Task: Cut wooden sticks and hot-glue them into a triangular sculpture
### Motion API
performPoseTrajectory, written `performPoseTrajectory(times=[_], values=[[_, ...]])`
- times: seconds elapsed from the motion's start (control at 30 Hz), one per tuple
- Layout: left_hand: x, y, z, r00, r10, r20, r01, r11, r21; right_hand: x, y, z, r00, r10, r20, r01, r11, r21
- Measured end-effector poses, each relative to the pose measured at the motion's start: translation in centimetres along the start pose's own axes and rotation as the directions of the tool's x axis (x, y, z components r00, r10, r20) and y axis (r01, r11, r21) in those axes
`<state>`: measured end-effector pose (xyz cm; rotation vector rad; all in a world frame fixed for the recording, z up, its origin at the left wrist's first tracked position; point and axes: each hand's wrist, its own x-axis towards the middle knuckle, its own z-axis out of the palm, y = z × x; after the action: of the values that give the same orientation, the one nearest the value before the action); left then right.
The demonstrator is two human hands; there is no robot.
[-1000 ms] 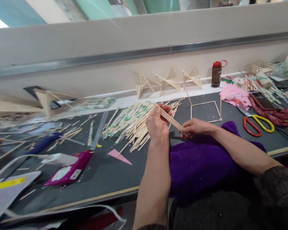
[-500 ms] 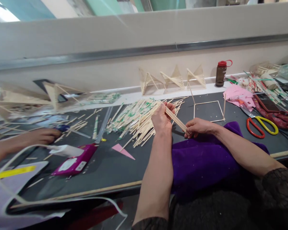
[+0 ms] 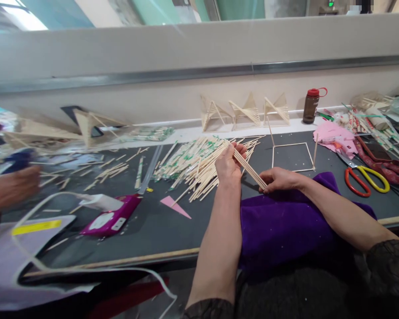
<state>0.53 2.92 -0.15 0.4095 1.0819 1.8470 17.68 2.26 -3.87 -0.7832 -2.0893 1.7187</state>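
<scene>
Several pale wooden chopsticks (image 3: 251, 169) lie side by side as a slanting bundle between my hands. My left hand (image 3: 228, 163) is closed around their upper end. At the lower end, the fingers of my right hand (image 3: 276, 180) pinch the tips together. Just behind the left hand spreads a heap of loose chopsticks (image 3: 204, 186), with green-printed wrapped chopsticks (image 3: 189, 155) beside it. A square frame of sticks (image 3: 291, 145) with thin uprights rests on the table beyond my right hand. Purple cloth (image 3: 295, 221) lies beneath my right forearm.
Three stick models (image 3: 244, 114) stand along the wall near a brown bottle (image 3: 310, 106). Scissors (image 3: 362, 175) and pink paper (image 3: 334, 135) lie to the right. Leftward are a magenta power strip (image 3: 111, 217), its white cable and a co-worker's hand (image 3: 15, 190) with a blurred blue tool.
The view has swung slightly left, so things appear further right. My hands keep the same hold on the chopsticks. The co-worker's hand has lifted away leftward with the blue tool.
</scene>
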Motion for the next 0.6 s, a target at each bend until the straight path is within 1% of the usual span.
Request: performPoseTrajectory(times=[0.07, 0.13, 0.23, 0.33, 0.43, 0.5, 0.6], values=[[0.0, 0.0, 0.0, 1.0, -0.015, 0.007, 0.015, 1.0, 0.0, -0.1, -0.1, 0.2, 0.999, -0.033, 0.001, 0.033, 0.994, -0.101], [0.0, -0.1, 0.0, 0.999, -0.031, 0.015, 0.031, 1.0, 0.001, -0.2, -0.3, 0.4, 0.999, -0.047, -0.014, 0.041, 0.964, -0.264], [0.1, -0.1, 0.0, 0.998, -0.064, 0.021, 0.064, 0.998, 0.007, -0.4, -0.9, 1.0, 0.998, -0.052, -0.038, 0.025, 0.853, -0.521], [0.3, 0.1, 0.0, 0.995, -0.096, 0.02, 0.096, 0.995, 0.023, -0.6, -1.5, 1.6, 0.998, -0.037, -0.051, -0.011, 0.69, -0.723], [0.3, 0.5, -0.1, 0.993, -0.113, 0.016, 0.113, 0.993, 0.043, -0.9, -2.0, 2.2, 0.997, -0.02, -0.068, -0.051, 0.459, -0.887], [0.3, 0.8, -0.2, 0.993, -0.117, 0.026, 0.116, 0.992, 0.05, -1.1, -2.1, 2.5, 0.998, -0.047, -0.043, -0.026, 0.32, -0.947], [0.2, 1.3, -0.4, 0.99, -0.125, 0.062, 0.122, 0.992, 0.044, -1.2, -1.7, 2.7, 0.992, -0.123, 0.028, 0.049, 0.168, -0.985]])
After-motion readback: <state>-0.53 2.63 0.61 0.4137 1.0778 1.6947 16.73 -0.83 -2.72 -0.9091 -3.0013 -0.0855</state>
